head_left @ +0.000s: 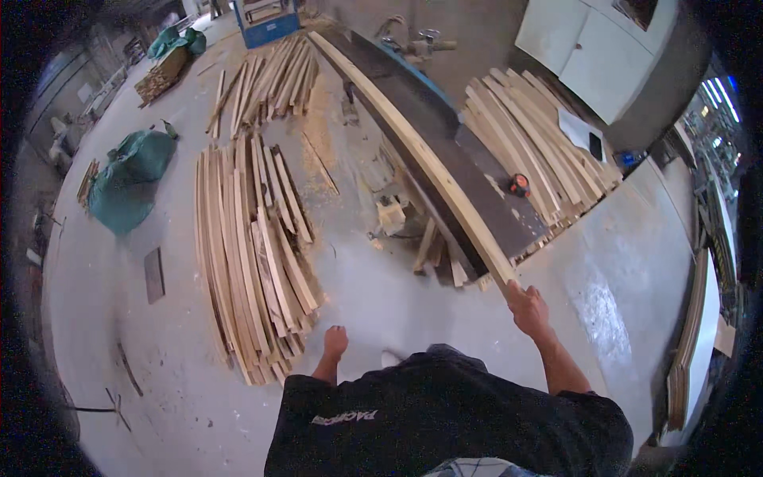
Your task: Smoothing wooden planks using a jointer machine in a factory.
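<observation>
A long, pale wooden board (433, 165) lies along the left edge of a dark bench (497, 187), running from the far end toward me. My right hand (528, 307) is closed around its near end, just past the bench's near edge. My left hand (335, 340) hangs low in front of me, curled into a loose fist with nothing seen in it. It is nearest to a large stack of wooden strips (246, 254) on the floor to the left, apart from it.
More boards (532, 135) lie right of the bench, with an orange-and-black tape measure (519, 185) at their edge. A second strip pile (274, 75) lies farther off, near a blue machine frame (270, 30). Green sheeting (131, 179) covers something at left. Panels (691, 350) lean at right.
</observation>
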`<state>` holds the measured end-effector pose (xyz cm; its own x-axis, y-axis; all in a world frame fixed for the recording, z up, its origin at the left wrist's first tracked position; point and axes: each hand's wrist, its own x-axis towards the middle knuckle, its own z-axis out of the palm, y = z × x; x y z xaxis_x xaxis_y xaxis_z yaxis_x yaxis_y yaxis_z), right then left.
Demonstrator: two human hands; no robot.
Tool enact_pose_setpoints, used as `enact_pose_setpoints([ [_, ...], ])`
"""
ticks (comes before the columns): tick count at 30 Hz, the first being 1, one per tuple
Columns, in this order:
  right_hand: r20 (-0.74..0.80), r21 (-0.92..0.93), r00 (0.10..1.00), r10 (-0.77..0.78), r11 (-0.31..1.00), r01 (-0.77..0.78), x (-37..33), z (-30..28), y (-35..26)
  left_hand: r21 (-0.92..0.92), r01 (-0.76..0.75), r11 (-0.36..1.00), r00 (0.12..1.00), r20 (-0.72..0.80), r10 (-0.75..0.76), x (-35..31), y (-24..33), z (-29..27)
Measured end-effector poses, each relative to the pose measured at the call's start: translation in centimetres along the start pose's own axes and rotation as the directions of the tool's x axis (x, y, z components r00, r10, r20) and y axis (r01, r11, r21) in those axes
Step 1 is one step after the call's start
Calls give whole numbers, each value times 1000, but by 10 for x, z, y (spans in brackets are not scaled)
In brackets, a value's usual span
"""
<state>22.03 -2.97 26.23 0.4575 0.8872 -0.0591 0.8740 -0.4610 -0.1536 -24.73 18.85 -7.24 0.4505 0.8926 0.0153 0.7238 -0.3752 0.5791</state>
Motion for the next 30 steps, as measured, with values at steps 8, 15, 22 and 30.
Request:
enact_pose_setpoints([
  [8,-90,-60,992,-91,995,85,155,30,-50,-567,654,501,742,349,-573,-31,11,-41],
  [15,-109,-116,988,-112,988,100,329,23,-111,-332,611,719,791,246,-560,-34,-1,-64],
  [22,-192,-21,958,-214,977,214,549,32,-194,-533,831,159,404,383,-831,90,14,-65],
  [30,-230,-36,932,-279,960,279,780,44,-306,-649,672,355,611,216,-762,268,60,-101],
])
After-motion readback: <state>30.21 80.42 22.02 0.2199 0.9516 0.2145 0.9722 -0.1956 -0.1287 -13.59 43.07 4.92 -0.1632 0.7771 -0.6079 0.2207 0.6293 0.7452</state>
